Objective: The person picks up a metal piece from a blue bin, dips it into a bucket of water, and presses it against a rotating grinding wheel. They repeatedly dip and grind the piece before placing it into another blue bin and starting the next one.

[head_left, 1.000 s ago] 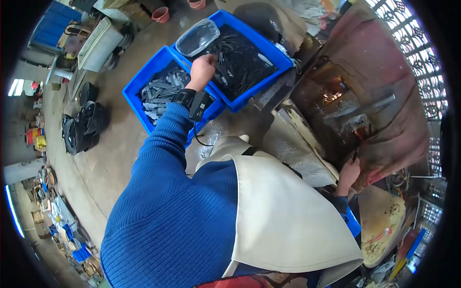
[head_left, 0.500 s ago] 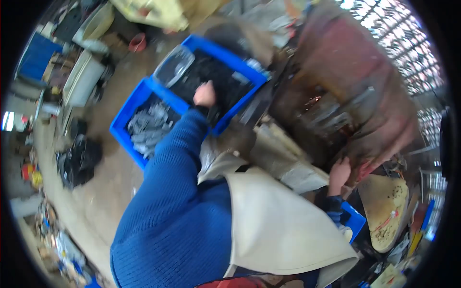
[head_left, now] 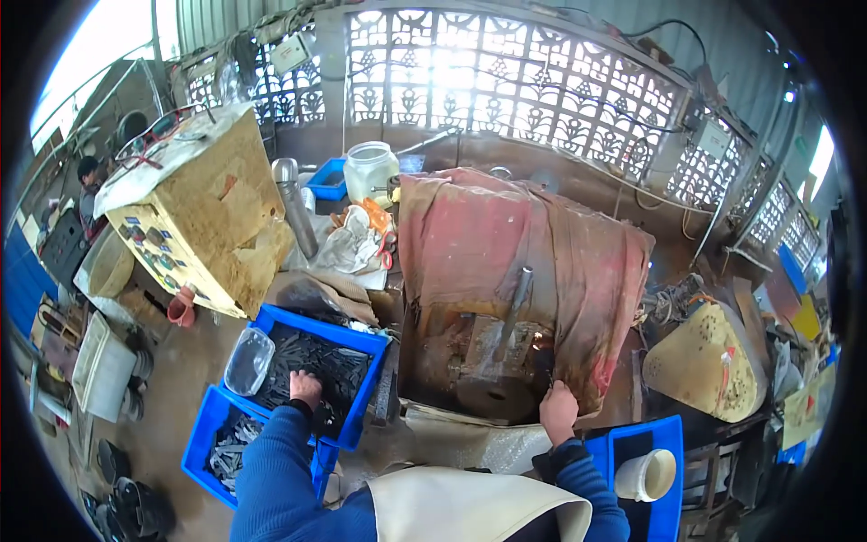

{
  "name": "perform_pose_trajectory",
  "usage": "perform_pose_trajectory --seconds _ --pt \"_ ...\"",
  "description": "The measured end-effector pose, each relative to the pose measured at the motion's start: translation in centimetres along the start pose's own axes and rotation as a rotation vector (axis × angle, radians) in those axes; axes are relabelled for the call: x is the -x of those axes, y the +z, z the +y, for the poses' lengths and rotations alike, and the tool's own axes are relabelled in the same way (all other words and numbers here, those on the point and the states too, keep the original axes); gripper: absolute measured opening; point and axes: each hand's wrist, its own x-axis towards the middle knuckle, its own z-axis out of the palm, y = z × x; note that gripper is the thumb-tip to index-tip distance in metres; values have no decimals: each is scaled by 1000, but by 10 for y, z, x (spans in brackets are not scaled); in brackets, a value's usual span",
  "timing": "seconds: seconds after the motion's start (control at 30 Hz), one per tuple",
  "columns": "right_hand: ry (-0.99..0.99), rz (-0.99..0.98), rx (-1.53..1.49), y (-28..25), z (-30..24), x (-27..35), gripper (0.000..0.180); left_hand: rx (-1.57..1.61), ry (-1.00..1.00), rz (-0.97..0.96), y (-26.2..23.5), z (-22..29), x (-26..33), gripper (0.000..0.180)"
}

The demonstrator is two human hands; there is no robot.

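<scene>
My left hand [head_left: 305,388] reaches into a blue bin [head_left: 374,343] of thin dark strips [head_left: 291,355]. Its fingers curl down among the strips, and whatever they pinch is too small to make out. At the lower right edge of a cloth-draped machine [head_left: 479,361], my right hand [head_left: 558,411] has its fingers drawn together beside the hanging red cloth [head_left: 587,325]. What those fingers hold, if anything, is hidden. Inside the machine's opening lie a dark round disc [head_left: 495,397] and an upright metal rod [head_left: 515,312].
A clear plastic tub [head_left: 248,361] rests in the dark-strip bin. Another blue bin [head_left: 200,444] with grey strips adjoins it. On my right stands a blue crate [head_left: 668,506] with a white bucket [head_left: 646,476]. A worn control cabinet [head_left: 217,217] is at left; someone [head_left: 90,194] sits beyond.
My view has swung up and levelled, bringing the machine and lattice wall into sight. My left hand stays at the dark strips, my right hand at the machine's edge.
</scene>
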Motion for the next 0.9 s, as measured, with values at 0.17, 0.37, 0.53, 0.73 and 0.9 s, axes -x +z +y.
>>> perform_pose_trajectory --seconds 0.17,0.37,0.53,0.73,0.9 --pt "3 -17 -6 -2 -5 -5 14 -10 137 -84 6 -11 -9 22" --pt "17 -47 9 0 -1 -3 14 63 340 -112 -20 -22 -2 27" --pt "7 -1 -7 2 -3 -2 14 203 400 105 -3 -37 8 27" --pt "25 -3 -27 6 1 -4 14 631 -82 137 2 -41 34 30" --pt "35 0 -45 2 -3 -5 14 1900 -246 -110 1 -38 65 32"
